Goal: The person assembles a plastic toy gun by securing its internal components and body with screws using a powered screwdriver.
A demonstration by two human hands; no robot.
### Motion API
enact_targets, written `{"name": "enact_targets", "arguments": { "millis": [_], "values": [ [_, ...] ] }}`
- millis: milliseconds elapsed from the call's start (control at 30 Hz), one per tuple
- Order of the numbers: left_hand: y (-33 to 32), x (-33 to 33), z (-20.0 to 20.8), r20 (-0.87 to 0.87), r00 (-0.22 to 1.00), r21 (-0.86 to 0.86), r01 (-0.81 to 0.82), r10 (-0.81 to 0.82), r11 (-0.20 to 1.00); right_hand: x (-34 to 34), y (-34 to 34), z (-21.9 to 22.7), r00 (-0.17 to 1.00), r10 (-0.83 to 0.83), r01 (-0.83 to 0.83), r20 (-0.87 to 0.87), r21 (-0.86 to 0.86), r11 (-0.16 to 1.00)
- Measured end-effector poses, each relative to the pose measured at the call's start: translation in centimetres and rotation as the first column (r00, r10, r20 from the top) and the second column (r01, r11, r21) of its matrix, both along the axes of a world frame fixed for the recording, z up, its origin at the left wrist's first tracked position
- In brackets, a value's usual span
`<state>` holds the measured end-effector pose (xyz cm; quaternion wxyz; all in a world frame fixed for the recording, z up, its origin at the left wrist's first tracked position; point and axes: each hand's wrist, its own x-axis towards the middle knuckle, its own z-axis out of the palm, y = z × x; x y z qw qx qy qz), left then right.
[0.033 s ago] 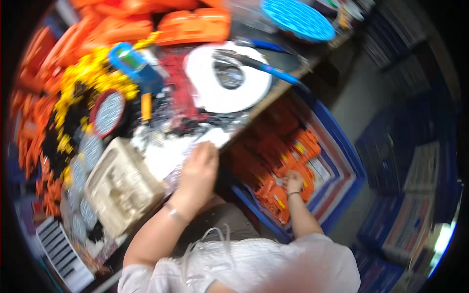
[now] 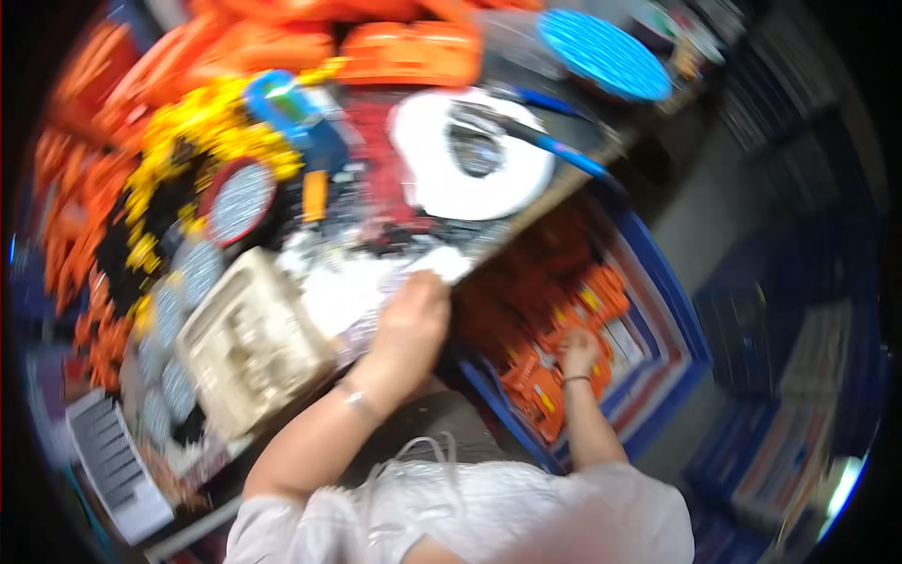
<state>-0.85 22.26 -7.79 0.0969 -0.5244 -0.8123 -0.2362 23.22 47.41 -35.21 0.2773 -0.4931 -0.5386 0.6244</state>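
Observation:
My left hand [image 2: 413, 320] rests at the table's front edge, beside a white patch [image 2: 352, 291] of blurred small material. Its fingers are smeared by motion, so I cannot tell whether they hold anything. Down to the right, my right hand [image 2: 579, 353] reaches into a blue-rimmed bin [image 2: 691, 324] and touches orange plastic pieces [image 2: 537, 390] with yellow marks. Blur hides whether its fingers grip one of them. Left of my left hand sits a beige fixture block [image 2: 254, 348] with a hollowed, uneven middle.
Orange plastic shells [image 2: 409, 52] pile up at the back, near yellow parts [image 2: 202, 122] and dark red pieces [image 2: 381, 150]. A white roll [image 2: 427, 169] carries a blue-handled tool [image 2: 573, 155]. A blue round tray [image 2: 606, 54] stands behind. Blue-and-white boxes [image 2: 799, 442] fill the right side.
The whole view has shifted slightly, so the table things sit further right in the picture. Both hands keep nearly the same places, at the table edge and in the bin.

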Motion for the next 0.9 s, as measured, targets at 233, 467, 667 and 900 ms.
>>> {"name": "enact_targets", "arguments": {
  "millis": [233, 467, 667, 900],
  "values": [
    [-4.3, 2.3, 3.2, 0.276, 0.948, 0.171, 0.111, -0.156, 0.979, -17.8, -10.0, 31.4, 0.711, 0.637, -0.177, -0.299, 0.8, 0.573],
    [-19.1, -3.1, 8.7, 0.575, 0.793, 0.164, -0.351, 0.2, 0.922, -31.1, -24.4, 40.8, 0.443, 0.893, -0.295, 0.08, 0.953, 0.061],
    [-26.8, -16.8, 9.5, 0.798, 0.559, 0.376, -0.755, 0.226, 0.537, -37.4, -29.9, 43.2, 0.154, 0.987, -0.498, 0.052, 0.866, 0.032],
    [-29.8, -36.3, 11.5, 0.802, 0.384, 0.443, -0.896, 0.458, -0.024, -38.3, -30.8, 43.2, 0.082, 0.996, -0.515, 0.043, 0.857, 0.006]
  ]
}}
